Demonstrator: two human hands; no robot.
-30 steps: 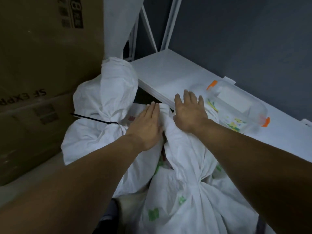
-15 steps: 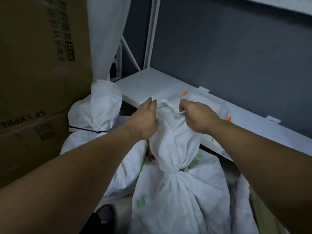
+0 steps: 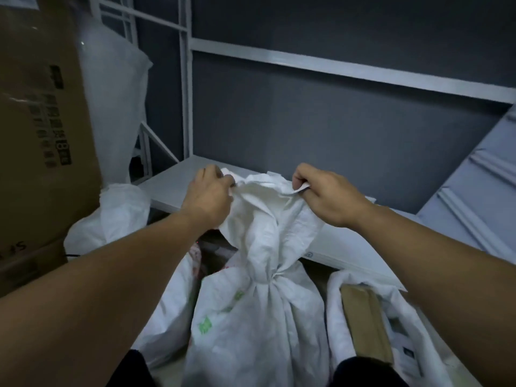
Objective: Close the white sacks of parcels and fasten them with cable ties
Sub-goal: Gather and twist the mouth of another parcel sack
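I have the middle white sack [image 3: 259,317] standing in the lower centre of the frame, its neck [image 3: 266,276] drawn into a tight waist. The loose mouth flares above that, up to my hands. My left hand [image 3: 208,192] pinches the left edge of the mouth with curled fingers. My right hand [image 3: 328,195] does the same on the right edge, so the fabric is stretched between them.

The cloth looks like thin woven plastic: soft, crinkly, a little slick, and light by itself. The bulging body below suggests real weight from the parcels, so I judge it will sag rather than lift cleanly. The best hold is the gathered neck, not the floppy rim, which would slide through a weak pinch. I cannot tell whether a cable tie is around that neck.

A white shelf [image 3: 173,185] runs just behind the sack mouth, so there is little room to swing it back. At lower right a second sack [image 3: 333,303] gapes open with a brown parcel [image 3: 365,322] showing inside. At centre left another sack [image 3: 122,208] sits bunched against a tall cardboard box [image 3: 42,121], which crowds that side.
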